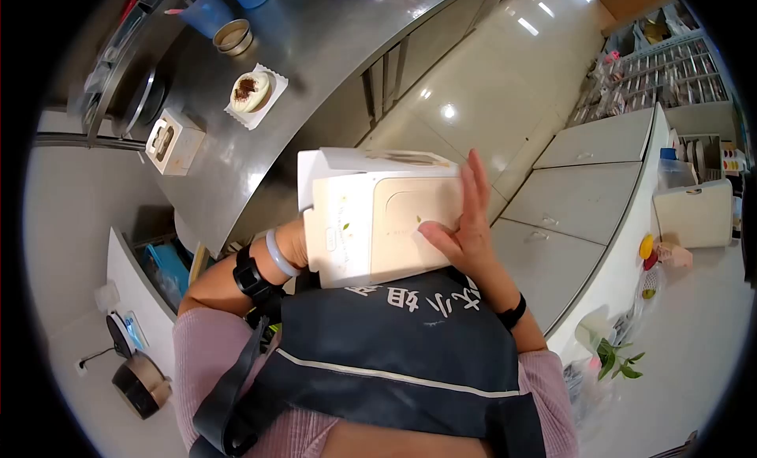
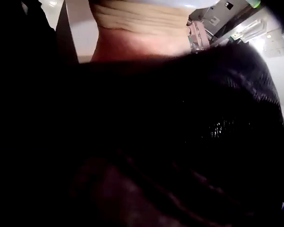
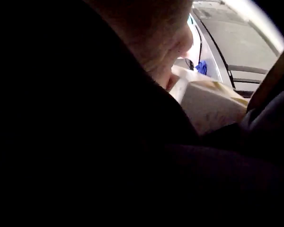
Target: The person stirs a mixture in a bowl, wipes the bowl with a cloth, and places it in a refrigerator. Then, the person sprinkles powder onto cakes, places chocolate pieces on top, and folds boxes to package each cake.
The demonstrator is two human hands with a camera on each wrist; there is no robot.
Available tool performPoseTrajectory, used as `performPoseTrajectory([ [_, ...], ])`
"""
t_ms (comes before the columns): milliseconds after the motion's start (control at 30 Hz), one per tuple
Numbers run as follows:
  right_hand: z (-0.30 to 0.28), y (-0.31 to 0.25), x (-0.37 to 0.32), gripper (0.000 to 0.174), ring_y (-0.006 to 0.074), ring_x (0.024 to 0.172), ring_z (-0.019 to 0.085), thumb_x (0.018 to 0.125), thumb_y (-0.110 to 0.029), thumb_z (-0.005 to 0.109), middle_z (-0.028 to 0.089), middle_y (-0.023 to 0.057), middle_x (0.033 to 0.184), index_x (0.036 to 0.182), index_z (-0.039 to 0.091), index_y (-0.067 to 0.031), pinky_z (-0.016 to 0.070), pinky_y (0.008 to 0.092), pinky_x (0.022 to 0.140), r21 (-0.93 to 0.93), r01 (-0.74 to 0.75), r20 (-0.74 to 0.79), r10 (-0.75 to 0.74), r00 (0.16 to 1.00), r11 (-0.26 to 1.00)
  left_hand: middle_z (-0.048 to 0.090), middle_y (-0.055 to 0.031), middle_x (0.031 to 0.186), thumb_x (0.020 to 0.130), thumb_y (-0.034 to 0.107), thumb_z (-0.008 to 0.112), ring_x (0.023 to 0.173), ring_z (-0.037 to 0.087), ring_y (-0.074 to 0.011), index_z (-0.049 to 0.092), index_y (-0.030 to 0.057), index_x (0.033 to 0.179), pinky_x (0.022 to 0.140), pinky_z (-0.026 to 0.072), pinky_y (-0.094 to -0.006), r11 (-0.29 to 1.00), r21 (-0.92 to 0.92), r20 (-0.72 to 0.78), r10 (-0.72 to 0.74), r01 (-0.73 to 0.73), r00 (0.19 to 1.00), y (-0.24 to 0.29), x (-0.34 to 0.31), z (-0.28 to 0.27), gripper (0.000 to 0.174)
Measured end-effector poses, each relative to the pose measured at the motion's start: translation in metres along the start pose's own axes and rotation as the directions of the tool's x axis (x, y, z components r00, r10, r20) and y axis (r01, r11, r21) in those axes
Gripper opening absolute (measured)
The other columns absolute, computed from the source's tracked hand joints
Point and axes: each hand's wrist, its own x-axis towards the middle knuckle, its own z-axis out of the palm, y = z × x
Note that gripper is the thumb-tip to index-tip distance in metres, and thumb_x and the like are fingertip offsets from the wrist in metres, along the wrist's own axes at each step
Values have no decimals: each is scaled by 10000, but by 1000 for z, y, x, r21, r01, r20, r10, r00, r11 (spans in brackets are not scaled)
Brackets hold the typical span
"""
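A cream and white cardboard cake box, printed with small leaves, is held up in front of the dark apron. Its upper flaps stand raised, one with a window. The right hand lies along the box's right side, fingers straight and thumb across the front panel. At the box's left side, the left hand goes behind the cardboard, which hides its fingers. In the right wrist view, part of the box shows beyond the hand. Dark cloth fills most of the left wrist view, below a bare wrist.
On the steel counter sit a cream-topped round cake on a white square card, a smaller windowed box, a round metal ring and blue containers. White drawers stand to the right, beyond the tiled floor.
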Motion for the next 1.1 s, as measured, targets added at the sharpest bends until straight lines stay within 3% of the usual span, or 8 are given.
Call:
performPoseTrajectory([
  [100,-16,-2,11,633,342,1183,385,760,-401,667,411,158,1312,1293,474,-118,304,432,985,-475,284,209,-207,956,833,428,-127,1369,977,280,374,1175,508,-210,307,63,1396,962,441,-324,973,-226,95,-19,40,995,-6,16,9,477],
  [367,-34,17,-2,409,206,924,543,730,-297,682,591,68,1104,1110,632,-153,399,300,714,-374,459,269,-379,885,806,420,-117,1374,972,336,367,1196,485,-237,281,77,1408,997,415,-340,980,-190,21,-55,58,998,-21,22,20,515],
  [433,-37,16,-8,173,188,777,557,737,-195,686,633,9,954,898,697,-134,415,306,684,-340,622,230,-579,782,705,396,-108,1388,946,285,441,1195,466,-190,265,38,1407,998,405,-315,762,642,-24,124,-79,992,-12,19,38,553],
  [500,-41,14,-8,206,207,810,573,750,-185,688,629,27,1022,953,675,-153,437,323,697,-258,664,328,-583,744,702,384,-103,1394,933,260,478,1194,457,-167,256,18,1406,998,400,-303,425,900,5,210,-96,978,-18,21,42,576],
  [633,-35,14,7,376,208,977,570,767,-291,648,543,47,1220,1110,585,-150,439,362,833,4,673,482,-591,647,740,372,-100,1398,921,278,501,1210,441,-168,243,24,1412,1000,397,-300,939,290,-100,221,-184,970,-38,14,32,610],
  [733,-27,9,28,477,205,1045,540,701,-410,681,537,36,1225,1083,599,-136,414,396,885,29,604,676,-461,574,796,317,-100,1435,940,376,408,1250,420,-237,203,51,1424,1026,385,-345,937,-195,-114,270,-288,956,-47,3,25,618],
  [933,31,-3,75,376,233,1023,543,738,-268,685,541,68,1205,1057,610,-85,421,384,866,253,628,686,-595,420,736,337,-133,1413,937,368,427,1249,419,-228,207,38,1419,1022,388,-334,831,202,-227,554,-518,801,-30,-47,24,624],
  [1100,91,-2,101,263,258,916,577,751,-153,650,589,94,1110,993,604,-60,462,344,752,332,744,541,-763,354,581,379,-126,1369,926,342,478,1217,446,-225,318,19,1365,990,414,-309,790,131,-422,591,-599,687,-22,-73,-1,569],
])
